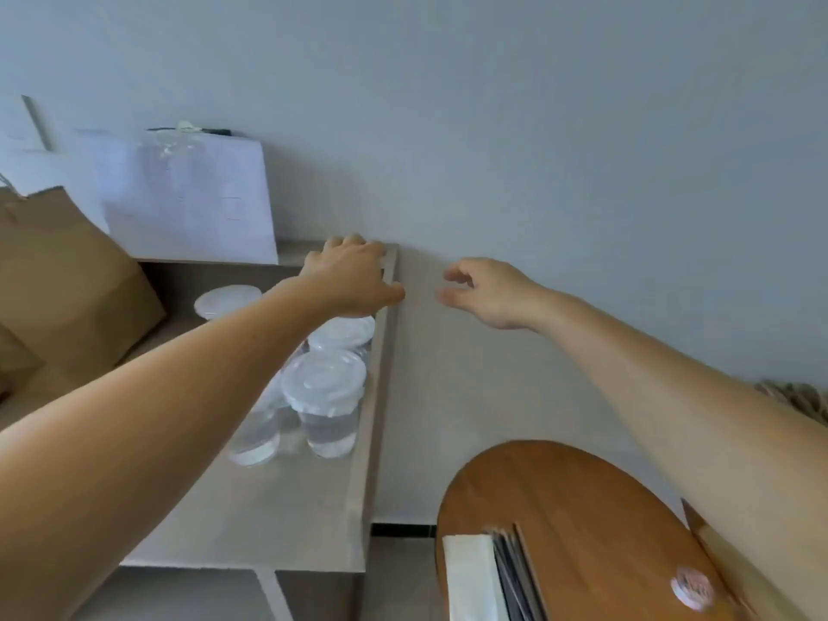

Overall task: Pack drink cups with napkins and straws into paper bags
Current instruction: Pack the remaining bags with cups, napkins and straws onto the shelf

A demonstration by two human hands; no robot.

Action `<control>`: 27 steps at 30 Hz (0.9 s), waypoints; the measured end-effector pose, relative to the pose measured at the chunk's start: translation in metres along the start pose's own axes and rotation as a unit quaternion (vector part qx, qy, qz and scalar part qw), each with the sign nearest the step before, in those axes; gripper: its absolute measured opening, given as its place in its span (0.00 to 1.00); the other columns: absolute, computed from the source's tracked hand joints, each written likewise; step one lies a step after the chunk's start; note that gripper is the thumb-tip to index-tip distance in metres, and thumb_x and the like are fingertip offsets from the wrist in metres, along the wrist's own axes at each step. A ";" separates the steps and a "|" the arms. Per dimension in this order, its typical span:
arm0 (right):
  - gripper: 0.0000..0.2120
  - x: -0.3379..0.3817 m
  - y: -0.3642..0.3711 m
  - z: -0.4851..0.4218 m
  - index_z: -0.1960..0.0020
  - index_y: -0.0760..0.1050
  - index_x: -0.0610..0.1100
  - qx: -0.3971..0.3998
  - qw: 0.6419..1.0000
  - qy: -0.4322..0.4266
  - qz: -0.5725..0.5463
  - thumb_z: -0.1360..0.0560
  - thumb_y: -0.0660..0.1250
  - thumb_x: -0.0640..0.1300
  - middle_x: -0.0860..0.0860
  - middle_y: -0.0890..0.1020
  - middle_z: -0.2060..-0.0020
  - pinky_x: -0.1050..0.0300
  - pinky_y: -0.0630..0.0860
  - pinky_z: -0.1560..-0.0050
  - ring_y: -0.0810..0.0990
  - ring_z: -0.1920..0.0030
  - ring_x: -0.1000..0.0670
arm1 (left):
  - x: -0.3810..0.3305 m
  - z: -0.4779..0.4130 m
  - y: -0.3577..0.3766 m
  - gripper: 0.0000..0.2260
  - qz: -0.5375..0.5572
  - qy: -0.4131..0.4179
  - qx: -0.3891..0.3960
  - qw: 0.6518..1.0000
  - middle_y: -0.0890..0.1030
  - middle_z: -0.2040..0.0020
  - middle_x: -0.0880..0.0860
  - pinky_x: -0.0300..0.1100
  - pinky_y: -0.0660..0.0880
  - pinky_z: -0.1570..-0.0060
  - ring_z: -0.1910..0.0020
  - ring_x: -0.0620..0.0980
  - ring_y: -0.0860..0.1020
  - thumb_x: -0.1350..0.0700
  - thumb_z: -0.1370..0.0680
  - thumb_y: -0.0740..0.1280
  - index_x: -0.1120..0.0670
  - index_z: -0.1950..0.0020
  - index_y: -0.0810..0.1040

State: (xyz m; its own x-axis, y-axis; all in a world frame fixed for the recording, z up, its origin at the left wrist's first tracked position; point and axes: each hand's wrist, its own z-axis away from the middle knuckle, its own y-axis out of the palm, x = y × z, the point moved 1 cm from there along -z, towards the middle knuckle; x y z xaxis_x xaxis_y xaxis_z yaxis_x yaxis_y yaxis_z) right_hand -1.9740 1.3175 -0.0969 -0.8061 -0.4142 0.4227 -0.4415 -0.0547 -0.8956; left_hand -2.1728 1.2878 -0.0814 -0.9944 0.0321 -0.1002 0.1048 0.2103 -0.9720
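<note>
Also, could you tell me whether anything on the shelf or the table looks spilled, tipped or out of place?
Nothing plainly stands out. The lidded cups on the shelf stand upright with no spill visible; one cup behind the left forearm seems to lean, though blur leaves that unsure.

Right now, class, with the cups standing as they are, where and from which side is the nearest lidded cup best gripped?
Grip the nearest lidded cup round its clear wall, just under the lid, coming from the near side. It stands upright, another cup crowds its left, a third cup sits behind, and only bare counter lies in front.
</note>
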 end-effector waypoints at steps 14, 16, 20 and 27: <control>0.26 -0.238 -0.040 0.119 0.28 0.70 0.47 -0.032 0.977 0.205 -0.042 0.21 0.62 0.61 0.51 0.72 0.30 0.55 0.69 0.37 0.72 0.32 0.49 | -0.256 -0.056 0.109 0.33 0.009 0.192 0.117 0.974 0.65 0.25 0.54 0.55 0.65 0.34 0.28 0.58 0.62 0.39 0.24 0.64 0.50 0.23 0.62; 0.26 -0.267 -0.039 0.134 0.28 0.70 0.47 -0.033 0.970 0.238 -0.042 0.21 0.62 0.61 0.51 0.73 0.30 0.56 0.69 0.39 0.72 0.32 0.49 | -0.283 -0.067 0.130 0.33 0.016 0.215 0.137 0.967 0.65 0.25 0.55 0.56 0.65 0.33 0.28 0.59 0.63 0.39 0.24 0.64 0.51 0.23 0.61; 0.26 -0.324 -0.032 0.175 0.29 0.70 0.46 -0.044 0.945 0.321 -0.037 0.21 0.63 0.59 0.50 0.75 0.32 0.53 0.72 0.37 0.74 0.34 0.49 | -0.341 -0.073 0.176 0.32 0.036 0.255 0.187 0.948 0.65 0.25 0.55 0.56 0.65 0.33 0.27 0.59 0.63 0.40 0.23 0.63 0.51 0.22 0.61; 0.12 -0.417 -0.015 0.247 0.43 0.77 0.47 -0.059 0.897 0.438 -0.007 0.22 0.63 0.53 0.50 0.80 0.51 0.51 0.76 0.48 0.79 0.50 0.47 | -0.440 -0.057 0.238 0.31 0.059 0.300 0.251 0.918 0.65 0.25 0.55 0.55 0.64 0.32 0.27 0.58 0.63 0.42 0.22 0.63 0.51 0.22 0.61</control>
State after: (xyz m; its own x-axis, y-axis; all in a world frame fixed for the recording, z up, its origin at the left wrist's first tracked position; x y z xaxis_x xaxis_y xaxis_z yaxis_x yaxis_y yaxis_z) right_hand -1.5334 1.2664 -0.2941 -0.7771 0.4622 0.4273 -0.4517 0.0633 -0.8899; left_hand -1.7101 1.3799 -0.2566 -0.7760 0.5900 -0.2230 0.0447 -0.3011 -0.9525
